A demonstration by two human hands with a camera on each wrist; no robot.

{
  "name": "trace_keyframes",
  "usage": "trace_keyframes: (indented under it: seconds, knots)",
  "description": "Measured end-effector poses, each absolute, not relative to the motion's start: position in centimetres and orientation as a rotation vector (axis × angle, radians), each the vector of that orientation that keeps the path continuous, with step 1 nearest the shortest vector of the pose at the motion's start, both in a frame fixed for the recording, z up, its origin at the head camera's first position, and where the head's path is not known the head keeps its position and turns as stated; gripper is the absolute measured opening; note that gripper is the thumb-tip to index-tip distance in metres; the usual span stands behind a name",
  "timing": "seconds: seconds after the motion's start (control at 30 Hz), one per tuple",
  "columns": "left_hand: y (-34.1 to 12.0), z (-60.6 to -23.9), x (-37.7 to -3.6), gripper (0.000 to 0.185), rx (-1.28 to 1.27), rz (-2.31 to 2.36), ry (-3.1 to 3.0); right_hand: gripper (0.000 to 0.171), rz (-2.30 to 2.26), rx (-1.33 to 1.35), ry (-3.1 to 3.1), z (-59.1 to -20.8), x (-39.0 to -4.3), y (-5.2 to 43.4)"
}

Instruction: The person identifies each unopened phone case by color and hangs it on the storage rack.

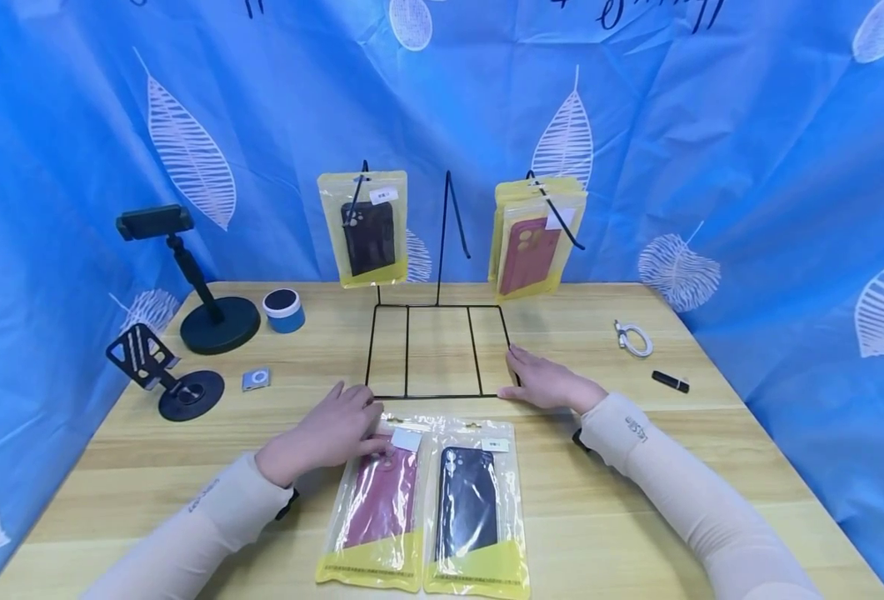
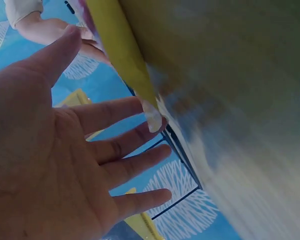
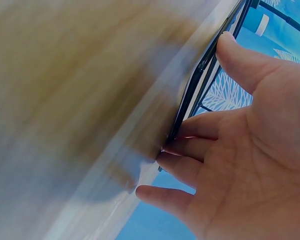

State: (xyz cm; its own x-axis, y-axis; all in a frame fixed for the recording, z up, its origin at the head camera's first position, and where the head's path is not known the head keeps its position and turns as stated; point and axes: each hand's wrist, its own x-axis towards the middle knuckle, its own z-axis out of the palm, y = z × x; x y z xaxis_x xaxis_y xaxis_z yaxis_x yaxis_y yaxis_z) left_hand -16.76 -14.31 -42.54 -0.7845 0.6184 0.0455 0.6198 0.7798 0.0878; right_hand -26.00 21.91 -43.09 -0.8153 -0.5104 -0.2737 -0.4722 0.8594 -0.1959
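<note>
- The left hand [image 1: 331, 433] lies flat on the top end of the clear-and-yellow plastic packet holding a dark red phone case [image 1: 376, 510], fingers [image 2: 121, 144] straight and spread, touching it rather than gripping; the left wrist view shows the open palm against the packet's yellow edge.
- That packet lies flat on the pale wooden desk [image 1: 711, 433], just in front of the black wire display rack [image 1: 438, 350], touching a matching packet with a black phone case [image 1: 476, 508] to its right.
- The right hand [image 1: 548, 383] rests on the near right corner of the rack's base frame, fingers relaxed and loosely extended against the wire, steadying it by the look of it.
- On the rack's upright hooks hang one packet with a black case [image 1: 363, 227] on the left and a stack of red-case packets [image 1: 535, 243] on the right; the middle hook is bare.
- The step in hand seems to be taking up the red packet. Next, the fingers would need to curl under its top edge and pinch it near the hang hole, lifting without dragging the neighbouring packet.
</note>
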Motion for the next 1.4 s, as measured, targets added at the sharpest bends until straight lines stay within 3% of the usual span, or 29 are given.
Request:
trace_keyframes:
  seconds: [0.43, 0.87, 1.0, 1.23, 1.4]
  knots:
    - [-14.4, -42.9, -17.4, 0.049, -0.956, -0.227, -3.021, 0.086, -0.177, -0.739, 2.714, -43.1, -26.1, 21.9]
    - [-15.0, -43.2, -17.2, 0.010, -1.028, -0.258, -2.816, 0.087, -0.178, -0.736, 2.721, -43.3, -26.1, 22.0]
    - [-15.5, -41.8, -17.1, 0.003, -0.944, -0.457, -2.875, 0.086, -0.190, -0.728, 2.719, -43.2, -26.0, 21.9]
    - [-17.2, -36.7, -16.8, 0.019, -0.682, -0.866, -2.790, 0.087, -0.199, -0.720, 2.716, -43.4, -26.0, 21.9]
    - [-17.7, -33.7, -16.8, 0.018, -0.524, -1.075, -2.586, 0.087, -0.200, -0.714, 2.720, -43.4, -26.1, 21.9]
